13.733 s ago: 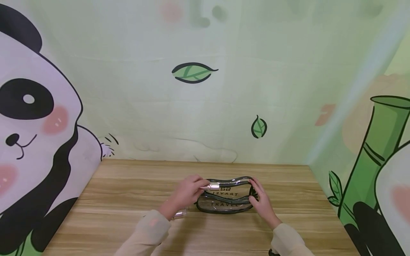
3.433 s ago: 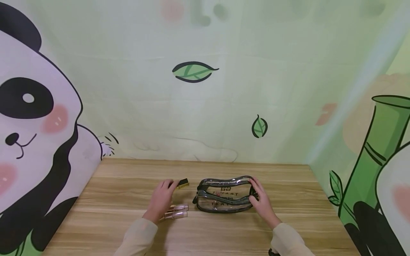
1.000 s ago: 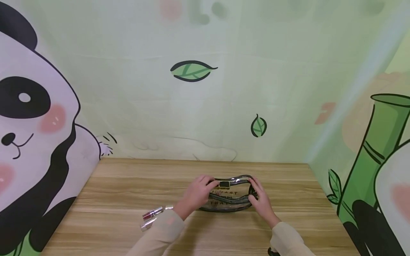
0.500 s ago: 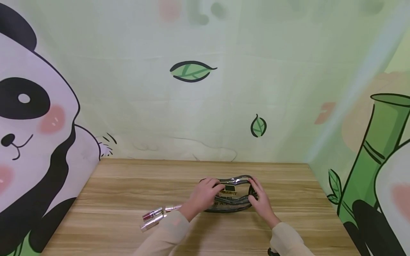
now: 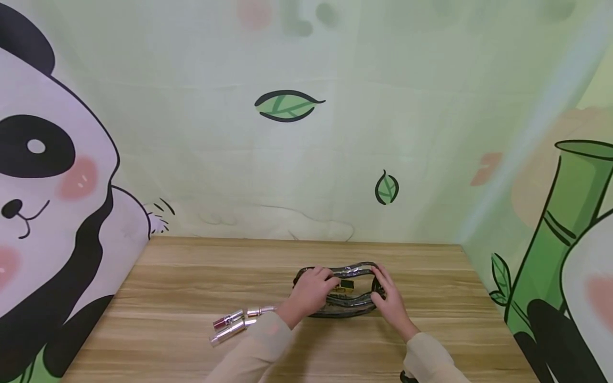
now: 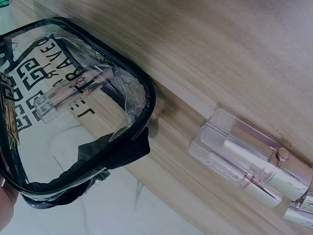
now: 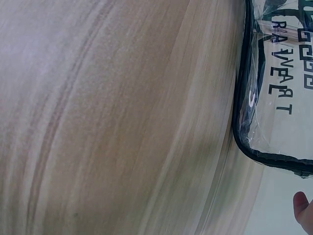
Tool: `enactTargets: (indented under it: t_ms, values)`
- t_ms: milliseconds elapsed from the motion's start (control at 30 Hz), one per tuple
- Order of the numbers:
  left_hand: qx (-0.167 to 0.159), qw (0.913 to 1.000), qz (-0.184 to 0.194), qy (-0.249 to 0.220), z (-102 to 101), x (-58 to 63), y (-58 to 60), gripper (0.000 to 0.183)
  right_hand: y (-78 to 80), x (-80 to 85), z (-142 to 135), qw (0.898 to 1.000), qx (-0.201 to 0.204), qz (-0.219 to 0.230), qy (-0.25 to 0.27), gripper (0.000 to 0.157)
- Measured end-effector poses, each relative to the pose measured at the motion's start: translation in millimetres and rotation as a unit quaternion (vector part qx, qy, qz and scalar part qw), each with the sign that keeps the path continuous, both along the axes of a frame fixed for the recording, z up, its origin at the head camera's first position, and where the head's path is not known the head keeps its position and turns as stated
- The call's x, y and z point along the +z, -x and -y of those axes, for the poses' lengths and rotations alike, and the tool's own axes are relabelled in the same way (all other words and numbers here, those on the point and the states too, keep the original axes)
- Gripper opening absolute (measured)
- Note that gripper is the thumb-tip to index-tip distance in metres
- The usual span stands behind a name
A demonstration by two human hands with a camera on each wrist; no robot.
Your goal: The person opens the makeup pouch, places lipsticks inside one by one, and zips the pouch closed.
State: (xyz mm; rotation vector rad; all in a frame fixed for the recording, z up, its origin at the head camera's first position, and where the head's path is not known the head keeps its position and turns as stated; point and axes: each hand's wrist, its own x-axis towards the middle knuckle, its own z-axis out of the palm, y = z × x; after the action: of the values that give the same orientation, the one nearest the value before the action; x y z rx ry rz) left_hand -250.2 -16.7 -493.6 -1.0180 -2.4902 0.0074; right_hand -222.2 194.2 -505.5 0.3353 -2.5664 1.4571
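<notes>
A clear travel pouch (image 5: 351, 303) with black trim and dark lettering stands on the table, its mouth open at the top. My left hand (image 5: 310, 291) pinches a black-and-gold lipstick (image 5: 346, 285) down inside the mouth. The same lipstick (image 6: 9, 110) shows as a gold edge at the far left of the left wrist view. Through the clear wall there, a pinkish lipstick tube (image 6: 73, 93) lies inside the pouch. My right hand (image 5: 391, 302) holds the pouch's right end, thumb at the front rim and fingers at the back rim. Only a fingertip shows in the right wrist view.
On the wooden table (image 5: 191, 276), left of the pouch, lie several clear-and-silver lipstick tubes (image 5: 229, 335), partly behind my left sleeve (image 5: 268, 330). A printed panda-and-bamboo backdrop (image 5: 215, 159) rises at the table's far edge.
Earlier my left hand put a silver tube at the pouch, then picked up the black-and-gold lipstick from the table. Over the last second it moved right and lower into the mouth. My right hand stayed.
</notes>
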Motion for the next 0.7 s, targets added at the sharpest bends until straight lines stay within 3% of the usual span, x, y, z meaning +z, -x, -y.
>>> enactTargets:
  t_ms: [300, 500, 700]
  values:
    - [0.030, 0.9980, 0.039, 0.040, -5.1, -1.2, 1.1, 0.035, 4.1, -7.6, -2.2, 1.000, -0.003, -0.008, -0.008, 0.059]
    - [0.026, 0.9977, 0.045, 0.044, -5.7, 1.9, 0.2, 0.036, 17.3, -31.7, -11.3, 1.000, -0.002, -0.002, -0.017, 0.061]
    - [0.023, 0.9973, 0.051, 0.048, -7.3, 2.8, 0.0, 0.031, 18.5, -36.6, -12.5, 1.000, -0.004, -0.020, -0.016, 0.061]
